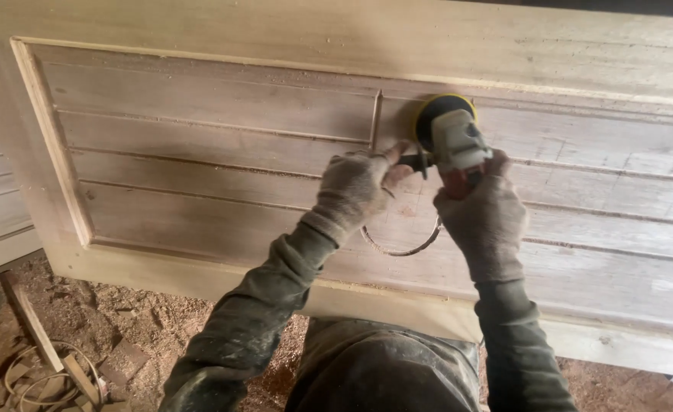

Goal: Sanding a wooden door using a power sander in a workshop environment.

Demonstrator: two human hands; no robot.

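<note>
Both gloved hands are gripping the sander: right hand (483,207) wrapping its body (458,141), left hand (355,187) clasping the side handle; its disc is lying hidden beneath.

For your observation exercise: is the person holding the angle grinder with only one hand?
No: the left hand grips the side handle and the right hand holds the body of the angle grinder against the wooden panel.

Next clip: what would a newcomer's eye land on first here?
The grey power sander with a yellow disc, pressed against the pale grooved wooden panel at upper centre. The gloved left hand and gloved right hand grip it from below. Sawdust-covered ground and wood scraps lie lower left.
</note>
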